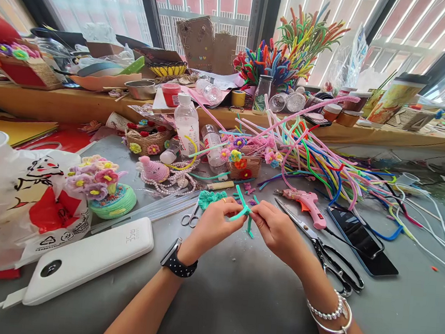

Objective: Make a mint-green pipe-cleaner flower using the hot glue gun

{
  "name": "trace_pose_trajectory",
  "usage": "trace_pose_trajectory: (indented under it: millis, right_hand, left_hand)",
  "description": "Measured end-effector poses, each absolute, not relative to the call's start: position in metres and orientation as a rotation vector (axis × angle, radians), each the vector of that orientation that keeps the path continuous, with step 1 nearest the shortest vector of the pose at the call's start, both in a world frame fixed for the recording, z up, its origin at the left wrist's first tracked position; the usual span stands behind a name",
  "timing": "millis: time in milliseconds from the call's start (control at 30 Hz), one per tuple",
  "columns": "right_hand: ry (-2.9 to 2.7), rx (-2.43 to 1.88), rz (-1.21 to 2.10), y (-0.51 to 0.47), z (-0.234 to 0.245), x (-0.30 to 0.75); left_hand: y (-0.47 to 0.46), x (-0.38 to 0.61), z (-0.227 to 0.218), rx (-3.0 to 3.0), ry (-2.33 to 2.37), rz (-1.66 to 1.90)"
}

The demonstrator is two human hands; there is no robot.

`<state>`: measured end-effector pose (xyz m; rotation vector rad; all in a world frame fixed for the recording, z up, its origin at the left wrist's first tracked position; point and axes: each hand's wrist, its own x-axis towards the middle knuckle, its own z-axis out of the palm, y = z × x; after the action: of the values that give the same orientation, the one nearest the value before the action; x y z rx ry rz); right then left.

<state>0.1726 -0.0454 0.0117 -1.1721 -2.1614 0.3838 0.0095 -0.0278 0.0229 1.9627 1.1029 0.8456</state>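
Observation:
Both hands meet over the middle of the grey table, pinching a teal pipe cleaner [242,197] that is bent and crossed between the fingertips. My left hand [218,219] closes on its left part, and one end sticks up above the fingers. My right hand [275,224] pinches it from the right, with another end hanging below. Just behind the left hand lies a teal fuzzy flower-like piece [210,199], partly covered by the fingers. Small scissors [190,217] rest left of that hand. Large black-handled scissors [327,257] lie beside the right forearm.
A pink glue gun [305,203] and a phone [360,241] lie to the right, before a heap of coloured pipe cleaners [324,160]. On the left are a white power bank [93,259], a flower pot craft [112,200] and a plastic bag [21,196]. Bottles [187,125] stand behind.

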Motion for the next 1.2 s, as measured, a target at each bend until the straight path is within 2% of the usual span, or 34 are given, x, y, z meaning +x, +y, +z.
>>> trace_pose_trajectory:
  millis: [233,800,1033,1200]
  right_hand:
    - [-2.146,-1.133,0.389,-0.046,0.012,0.172]
    - [-2.250,-1.243,0.014,-0.045,0.009,0.174]
    - [-2.286,-1.190,0.122,-0.048,0.012,0.173]
    - [-2.282,-1.113,0.205,-0.049,0.015,0.173]
  left_hand:
    - [-0.026,0.008,0.021,1.563,0.905,0.786]
    - [-0.022,0.000,0.029,1.011,0.937,0.702]
    - [-0.022,0.003,0.029,1.144,0.984,0.752]
    - [-0.021,0.002,0.028,1.000,0.993,0.817]
